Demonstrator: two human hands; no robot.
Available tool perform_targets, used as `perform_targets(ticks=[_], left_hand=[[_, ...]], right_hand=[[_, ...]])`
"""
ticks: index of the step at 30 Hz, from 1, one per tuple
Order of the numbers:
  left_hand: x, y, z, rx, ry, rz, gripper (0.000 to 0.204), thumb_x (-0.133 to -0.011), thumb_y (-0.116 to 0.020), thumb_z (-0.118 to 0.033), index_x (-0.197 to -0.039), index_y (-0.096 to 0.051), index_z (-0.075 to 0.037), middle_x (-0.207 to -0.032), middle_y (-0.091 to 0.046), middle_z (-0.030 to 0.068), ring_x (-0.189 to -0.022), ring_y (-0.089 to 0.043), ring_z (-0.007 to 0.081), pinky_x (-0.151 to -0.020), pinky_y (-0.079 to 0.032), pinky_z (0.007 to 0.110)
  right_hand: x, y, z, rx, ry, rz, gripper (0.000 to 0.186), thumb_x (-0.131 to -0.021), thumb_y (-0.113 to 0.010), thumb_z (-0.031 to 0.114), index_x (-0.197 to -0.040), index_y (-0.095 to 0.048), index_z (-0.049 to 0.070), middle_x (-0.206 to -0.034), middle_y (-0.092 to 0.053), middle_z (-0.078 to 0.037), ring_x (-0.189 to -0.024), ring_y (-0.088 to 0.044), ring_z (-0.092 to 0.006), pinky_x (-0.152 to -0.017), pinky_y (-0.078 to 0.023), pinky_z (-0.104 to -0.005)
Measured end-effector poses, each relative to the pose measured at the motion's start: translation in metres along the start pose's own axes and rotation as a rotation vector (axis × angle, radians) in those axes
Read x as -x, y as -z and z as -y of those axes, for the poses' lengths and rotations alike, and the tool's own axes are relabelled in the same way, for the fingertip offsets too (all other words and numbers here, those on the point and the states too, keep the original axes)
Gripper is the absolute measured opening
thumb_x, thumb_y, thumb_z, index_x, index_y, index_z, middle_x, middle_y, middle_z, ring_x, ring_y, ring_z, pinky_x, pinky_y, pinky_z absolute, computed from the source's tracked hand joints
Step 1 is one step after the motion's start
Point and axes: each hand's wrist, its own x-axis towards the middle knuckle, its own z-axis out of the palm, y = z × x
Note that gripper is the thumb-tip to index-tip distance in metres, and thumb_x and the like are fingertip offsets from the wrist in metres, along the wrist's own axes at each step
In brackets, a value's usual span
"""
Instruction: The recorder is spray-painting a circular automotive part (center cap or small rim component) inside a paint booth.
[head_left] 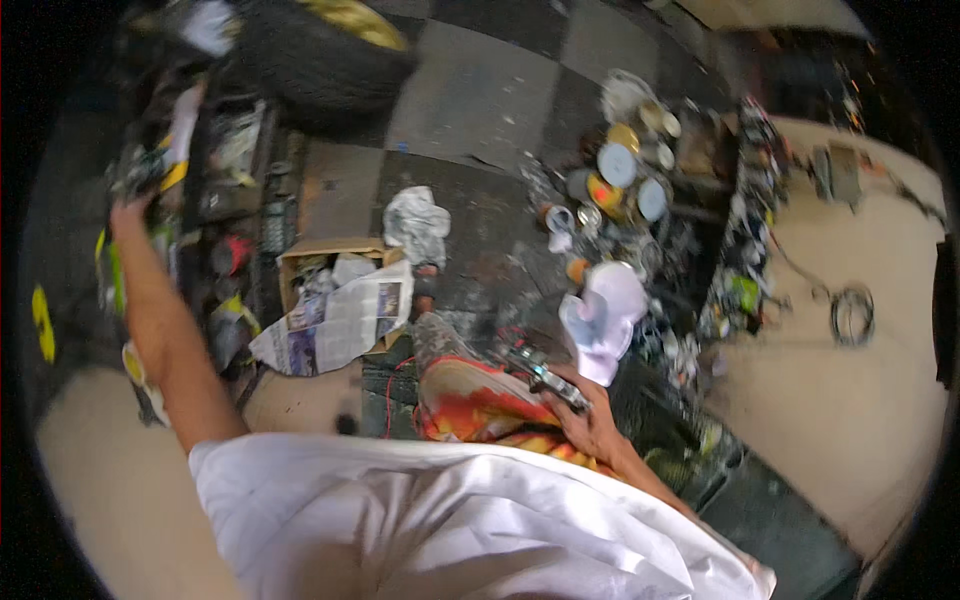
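Observation:
My left arm stretches out to the far left, where my left hand reaches among the cluttered items on a dark shelf. Blur and clutter hide its fingers, so its grip cannot be made out. Close to my body, my right hand is closed around a silver-and-black metal tool, its exact kind unclear. The tool is over my paint-stained trousers. Just beyond that hand stands a glossy white mannequin head, with a bluish patch on it.
A cardboard box holds crumpled stuff, with newspaper draped over its front. Crumpled pale paper lies behind it. Several paint cans crowd the right side of the checkered floor. A tyre is at the upper left; a coiled cable is at right.

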Motion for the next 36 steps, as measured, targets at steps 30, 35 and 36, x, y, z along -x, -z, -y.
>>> perform_targets(ticks=[30,35,36], left_hand=[[0.640,0.170,-0.513,1.127,-0.162,-0.387,0.055,-0.103,-0.045,-0.037,-0.132,-0.051,0.009,-0.130,-0.058,0.0198,-0.118,-0.055,0.0277,-0.105,-0.039,0.037],[0.940,0.156,-0.555,0.864,-0.258,0.014,0.056,-0.105,-0.042,-0.040,-0.129,-0.056,0.008,-0.124,-0.061,0.0156,-0.110,-0.055,0.0228,-0.099,-0.041,0.034],[1.004,0.158,-0.572,0.744,-0.366,-0.066,0.044,-0.106,-0.042,-0.031,-0.115,-0.061,0.008,-0.105,-0.062,0.0044,-0.098,-0.052,0.0120,-0.090,-0.043,0.028]], right_hand=[[0.316,0.132,-0.177,-0.124,0.694,-0.103,0.044,-0.091,-0.064,0.015,-0.131,-0.053,0.001,-0.112,-0.058,-0.019,-0.102,-0.060,-0.0367,-0.087,-0.049,-0.0424],[0.436,0.152,-0.242,-0.243,0.913,-0.100,0.043,-0.091,-0.064,0.015,-0.129,-0.050,0.000,-0.115,-0.056,-0.020,-0.104,-0.058,-0.0416,-0.088,-0.049,-0.0433],[0.460,0.154,-0.253,-0.221,0.950,-0.147,0.042,-0.092,-0.064,0.016,-0.129,-0.050,0.000,-0.116,-0.056,-0.020,-0.104,-0.059,-0.0417,-0.088,-0.049,-0.0434]])
